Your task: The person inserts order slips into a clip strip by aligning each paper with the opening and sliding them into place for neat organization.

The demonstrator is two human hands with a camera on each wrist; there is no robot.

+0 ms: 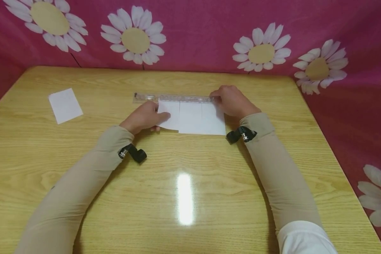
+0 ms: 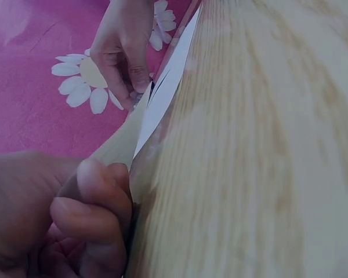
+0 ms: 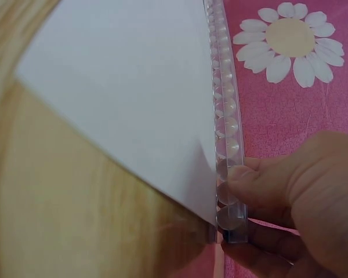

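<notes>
My left hand (image 1: 144,118) pinches the left end of a white sheet of paper (image 1: 197,118), thumb on top and fingertips beneath. A straight split runs down the sheet, and the part left of it sits slightly out of line. In the left wrist view that held part (image 2: 119,145) tilts up from the rest, with a dark gap between. Along the sheet's far edge lies a clear plastic ruler (image 1: 177,98) with a row of rounded shapes, plain in the right wrist view. Its right end is gripped between thumb and fingers of my right hand (image 1: 233,101), beside the paper's corner.
A separate white paper piece (image 1: 65,106) lies toward the far left of the wooden table (image 1: 139,208). Pink cloth (image 1: 197,35) with large daisies hangs behind the table and along its right side. Black wrist mounts (image 1: 138,154) jut from both sleeves.
</notes>
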